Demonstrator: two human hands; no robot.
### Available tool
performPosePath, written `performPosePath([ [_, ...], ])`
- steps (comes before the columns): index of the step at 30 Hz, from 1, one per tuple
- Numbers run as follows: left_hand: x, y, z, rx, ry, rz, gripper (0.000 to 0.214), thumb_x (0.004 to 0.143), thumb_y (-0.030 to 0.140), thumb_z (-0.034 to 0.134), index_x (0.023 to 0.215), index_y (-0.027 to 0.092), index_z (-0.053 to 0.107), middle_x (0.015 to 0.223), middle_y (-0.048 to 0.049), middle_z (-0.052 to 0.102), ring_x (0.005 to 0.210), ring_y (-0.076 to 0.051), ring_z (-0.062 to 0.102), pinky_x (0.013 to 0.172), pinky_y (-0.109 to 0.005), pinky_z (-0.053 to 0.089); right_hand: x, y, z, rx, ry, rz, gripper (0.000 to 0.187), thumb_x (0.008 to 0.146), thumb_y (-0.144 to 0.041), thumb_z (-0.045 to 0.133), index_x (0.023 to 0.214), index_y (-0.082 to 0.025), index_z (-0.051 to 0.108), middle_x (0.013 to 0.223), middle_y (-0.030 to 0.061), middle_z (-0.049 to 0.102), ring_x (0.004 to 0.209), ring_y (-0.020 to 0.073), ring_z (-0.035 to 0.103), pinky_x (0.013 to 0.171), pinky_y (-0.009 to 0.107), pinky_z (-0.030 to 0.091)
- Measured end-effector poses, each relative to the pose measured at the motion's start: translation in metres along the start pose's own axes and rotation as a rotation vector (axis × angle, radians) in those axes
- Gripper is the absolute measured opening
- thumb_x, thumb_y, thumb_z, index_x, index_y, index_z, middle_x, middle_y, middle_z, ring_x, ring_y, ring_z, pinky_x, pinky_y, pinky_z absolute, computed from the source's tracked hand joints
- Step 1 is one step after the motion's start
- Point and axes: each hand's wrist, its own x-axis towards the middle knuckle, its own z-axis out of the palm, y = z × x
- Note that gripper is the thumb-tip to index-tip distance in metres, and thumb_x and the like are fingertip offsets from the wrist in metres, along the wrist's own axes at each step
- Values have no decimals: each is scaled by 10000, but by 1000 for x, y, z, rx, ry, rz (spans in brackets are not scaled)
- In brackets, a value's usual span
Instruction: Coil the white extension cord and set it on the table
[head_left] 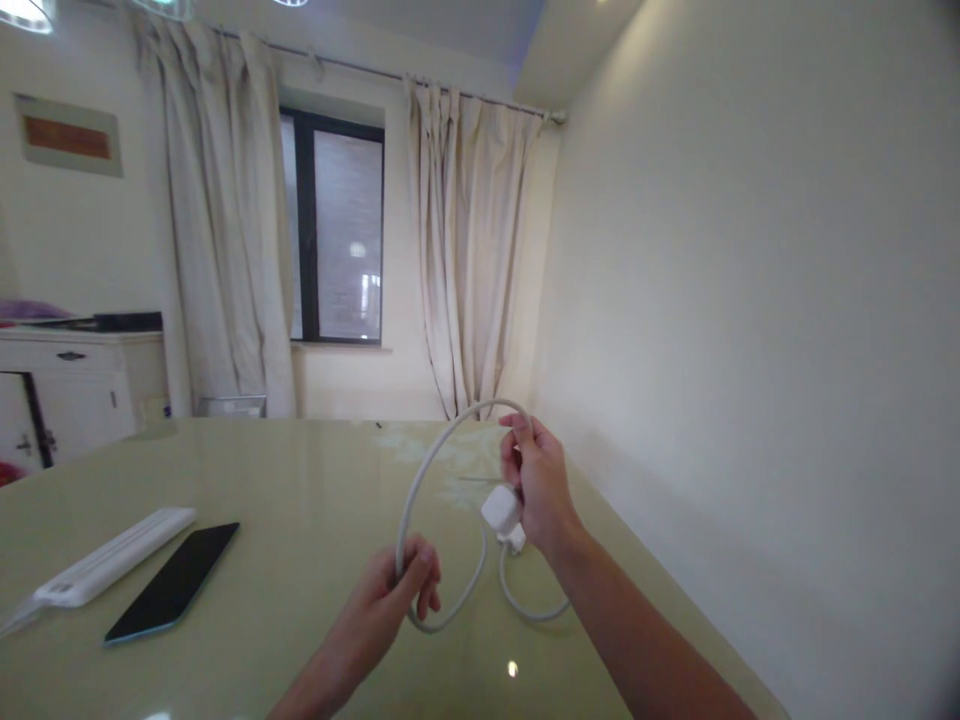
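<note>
Directly beneath both hands spreads the glossy pale-green desk, which reflects a ceiling light near the right forearm. Beyond the hands, cream curtains hang on either side of a dark window. Far off to the left of the left hand stands a white cabinet.

A white cable arches between the two hands, raised clear of the desk. Its lower loops sag below and between them, just above or on the surface; which one cannot be told.

The right hand is closed around the top of the arch, fingers curled over the cable. The left hand, lower and nearer the camera, is closed on the arch's other end, thumb and fingers pinching it.

Well to the left of the left hand lies a white power strip, and just beside it, on the side nearer that hand, a dark phone lies flat, screen up.

The cable's white plug hangs against the right palm.
</note>
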Motion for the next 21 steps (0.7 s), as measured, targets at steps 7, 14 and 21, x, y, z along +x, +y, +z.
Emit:
performPosePath([
  [7, 11, -3, 12, -574, 201, -90, 556, 777, 673, 751, 733, 212, 444, 603, 111, 219, 480, -58, 161, 435, -197, 199, -7, 28, -26, 61, 9, 357, 430, 725, -533, 798, 895, -166, 654, 591, -32, 606, 458, 81, 505, 423, 178, 352],
  [14, 23, 38, -8, -296, 131, 150, 416, 893, 513, 712, 1187, 234, 618, 815, 40, 473, 575, -70, 356, 527, -213, 323, -68, 72, -28, -224, -311, 587, 432, 816, -546, 695, 728, -122, 696, 744, 46, 632, 593, 118, 552, 473, 254, 535],
  [21, 20, 31, -5, -11, 1, 197, 443, 958, 522, 602, 1313, 268, 673, 1073, -67, 657, 803, -164, 594, 713, -284, 511, -101, 85, -4, 475, -502, 738, 426, 836, -517, 784, 766, -109, 686, 633, -4, 625, 453, 89, 583, 437, 198, 492],
])
